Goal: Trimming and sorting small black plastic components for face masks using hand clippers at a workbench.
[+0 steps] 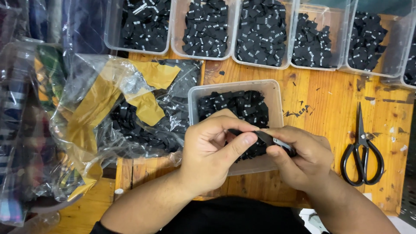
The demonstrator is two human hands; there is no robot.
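- From the head camera, looking straight down: both hands meet over a clear plastic tub [272, 93] on the wooden table [329, 108], and the tub is full of small black woven labels with white marks.
- The left hand [212, 149] curls in from the left, its thumb [242, 142] stretched out and pressed along the near end of a small stack of black labels [269, 139], the other fingers folded over the top.
- The right hand [303, 158] pinches the far end of that same stack between thumb and forefinger, so the labels bridge the two hands, just above the tub's front edge.
- Neither hand is loose; both are closed on the stack.
- To the left lies a crumpled clear plastic bag [130, 112] with strips of brown tape, more black labels showing through it.
- Along the back runs a row of clear bins [260, 34], each holding black labels.
- Black scissors [362, 149] lie closed on the table, well to the right of the right hand.
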